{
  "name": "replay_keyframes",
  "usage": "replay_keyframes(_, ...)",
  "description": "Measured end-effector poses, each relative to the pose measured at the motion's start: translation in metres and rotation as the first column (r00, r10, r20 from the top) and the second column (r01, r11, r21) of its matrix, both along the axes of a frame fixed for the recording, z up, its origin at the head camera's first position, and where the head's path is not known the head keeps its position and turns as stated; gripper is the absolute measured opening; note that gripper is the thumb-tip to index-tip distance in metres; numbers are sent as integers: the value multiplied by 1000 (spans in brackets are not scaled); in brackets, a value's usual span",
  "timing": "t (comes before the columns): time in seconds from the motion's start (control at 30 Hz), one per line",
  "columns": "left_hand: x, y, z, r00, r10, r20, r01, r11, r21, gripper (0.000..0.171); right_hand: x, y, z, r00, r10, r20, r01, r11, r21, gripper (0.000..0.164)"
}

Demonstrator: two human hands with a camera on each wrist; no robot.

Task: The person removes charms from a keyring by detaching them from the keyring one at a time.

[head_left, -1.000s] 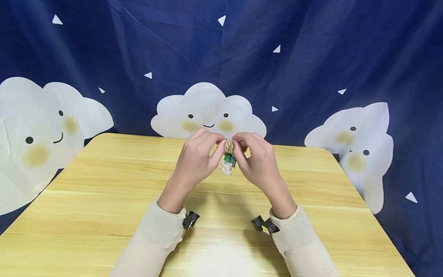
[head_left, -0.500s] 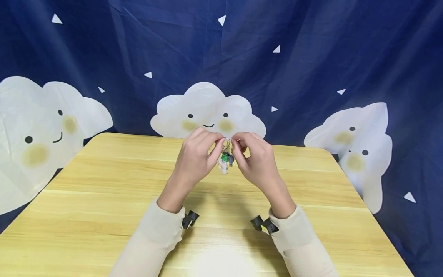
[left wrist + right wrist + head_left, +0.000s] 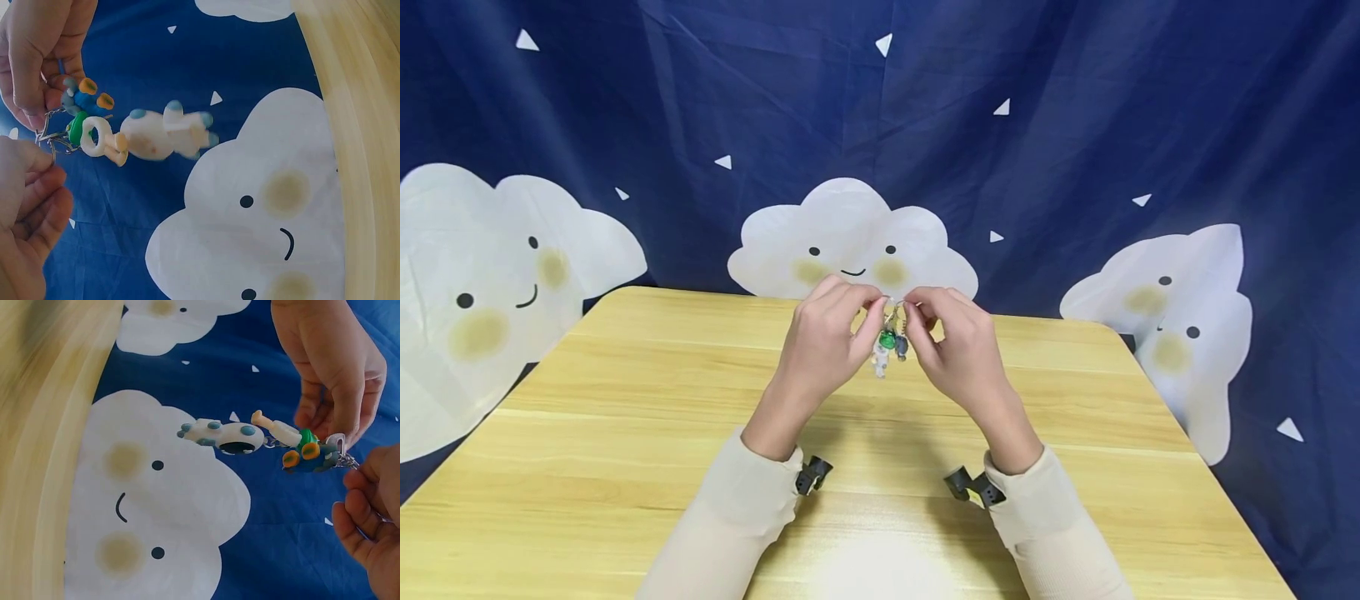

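Observation:
Both hands are raised over the far part of the table, with a bunch of keychain figurines hanging between them. My left hand (image 3: pixel 827 337) pinches the metal rings at the top from one side, thumb against fingers. From the other side my right hand (image 3: pixel 955 342) pinches the metal rings (image 3: pixel 348 462) too. A white figurine with blue-grey spots (image 3: pixel 150 134) hangs lowest. Above it are a small green, white and peach figurine (image 3: pixel 95 137) and a blue figurine with orange feet (image 3: pixel 306 459). Fingertips partly hide the rings.
A light wooden table (image 3: pixel 662 467) lies below the hands. Behind it hangs a dark blue curtain (image 3: pixel 820 100) printed with smiling white clouds (image 3: pixel 850 221) and small white triangles. Black wrist cameras sit at both beige sleeves (image 3: pixel 715 508).
The figurines have swung slightly left and spread apart, so the blue one now hangs separate from the white and green ones. Both hands hardly move and keep their pinch.

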State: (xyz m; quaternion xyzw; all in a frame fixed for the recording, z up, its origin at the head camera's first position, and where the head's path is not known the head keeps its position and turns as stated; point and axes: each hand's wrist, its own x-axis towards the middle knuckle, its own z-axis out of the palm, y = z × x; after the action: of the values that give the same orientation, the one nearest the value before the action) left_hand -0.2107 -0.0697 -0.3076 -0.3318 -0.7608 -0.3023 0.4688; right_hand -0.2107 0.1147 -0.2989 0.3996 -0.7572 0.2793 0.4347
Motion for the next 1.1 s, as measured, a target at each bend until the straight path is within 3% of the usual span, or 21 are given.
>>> replay_keyframes(0.2, -1, 1, -1, 998, 13, 56, -13, 1000, 4, 3, 0, 3, 1, 1000, -4, 9, 4, 1000, 13, 5)
replay_keyframes(0.47, -1, 1, 0, 1000, -20, 8, 20, 999, -33, 5, 0, 3, 0, 1000, -5, -3, 5, 1000, 0, 6)
replay_keyframes(1.1, -1, -1, 1, 1000, -20, 10, 20, 999, -34, 6, -1, 2, 0, 1000, -8, -4, 8, 1000, 14, 6)
